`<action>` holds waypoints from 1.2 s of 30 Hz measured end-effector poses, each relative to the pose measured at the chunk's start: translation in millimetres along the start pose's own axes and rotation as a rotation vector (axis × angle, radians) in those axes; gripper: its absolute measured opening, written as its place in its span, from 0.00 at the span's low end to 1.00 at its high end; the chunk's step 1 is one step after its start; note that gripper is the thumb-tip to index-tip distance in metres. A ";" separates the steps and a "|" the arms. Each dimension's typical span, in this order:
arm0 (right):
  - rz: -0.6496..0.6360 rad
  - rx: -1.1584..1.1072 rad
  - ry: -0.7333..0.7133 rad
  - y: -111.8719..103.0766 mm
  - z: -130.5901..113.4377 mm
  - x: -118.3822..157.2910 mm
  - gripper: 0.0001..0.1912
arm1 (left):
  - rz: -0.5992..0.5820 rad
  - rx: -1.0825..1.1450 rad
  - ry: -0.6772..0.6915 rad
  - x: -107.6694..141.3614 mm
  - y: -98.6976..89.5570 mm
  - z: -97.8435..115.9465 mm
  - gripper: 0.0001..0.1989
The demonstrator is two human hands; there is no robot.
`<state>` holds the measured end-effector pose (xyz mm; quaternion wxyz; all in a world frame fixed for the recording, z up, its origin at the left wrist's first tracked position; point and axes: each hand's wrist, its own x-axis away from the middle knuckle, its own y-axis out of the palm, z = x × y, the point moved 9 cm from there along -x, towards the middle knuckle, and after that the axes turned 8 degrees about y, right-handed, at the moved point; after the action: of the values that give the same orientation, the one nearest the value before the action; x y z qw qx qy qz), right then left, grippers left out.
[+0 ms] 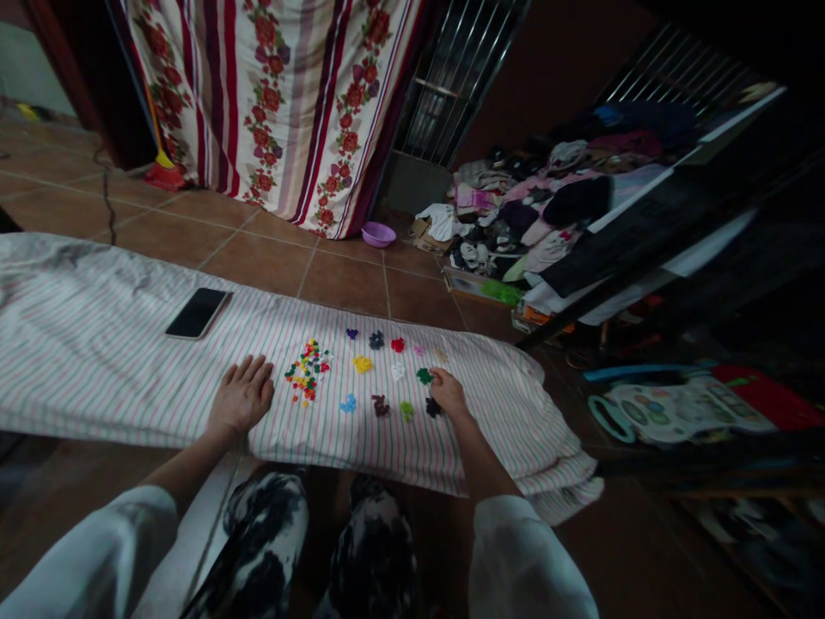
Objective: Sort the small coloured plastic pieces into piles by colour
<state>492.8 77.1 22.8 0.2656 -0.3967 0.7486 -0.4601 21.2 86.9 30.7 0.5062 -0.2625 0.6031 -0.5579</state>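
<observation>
Floor (pixel 271 258): brown and tiled, dim over towards the right of the room.
Worktop (pixel 116 344): long and low, draped in a white cloth (pixel 503 413) with thin pink and green stripes, rumpled at its left end.
Curtain (pixel 302 112): flowered and striped in reds, hanging beyond the worktop almost to the floor.
Clothes (pixel 516 189): a loose heap at the far right, near a barred opening (pixel 444 94).
Basin (pixel 378 234): purple, on the floor by the curtain's lower right corner.
Left hand (pixel 241 395): palm down on the cloth, grip open, fingers slightly apart.
Right hand (pixel 449 393): fingertips at the green pile (pixel 424 376); I can't tell whether the grip has caught a piece.
Phone (pixel 198 313): dark screen up, beyond the left hand towards the far edge.
Mixed pieces (pixel 309 371): scattered in many colours, just right of the left hand.
Sorted piles (pixel 363 364): small single-colour clusters in three rows between the mixed pieces and the right hand, the black pile (pixel 433 407) just beside that hand.
</observation>
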 end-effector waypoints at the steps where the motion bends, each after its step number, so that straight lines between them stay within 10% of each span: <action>1: -0.005 0.001 -0.008 0.8 0.1 -0.4 0.21 | -0.007 -0.001 -0.003 -0.2 0.3 -0.3 0.24; 19: 0.077 0.058 -0.091 -9.5 -13.8 2.6 0.20 | -0.026 -0.033 -0.003 -0.4 4.8 -2.1 0.24; 36: -0.097 -0.189 -0.677 45.6 -185.6 98.8 0.13 | 0.016 -0.015 0.003 0.2 4.1 -2.3 0.23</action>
<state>281.5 95.0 59.3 0.4386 -0.5848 0.6376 -0.2431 20.1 88.7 26.4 0.5077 -0.2606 0.6100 -0.5498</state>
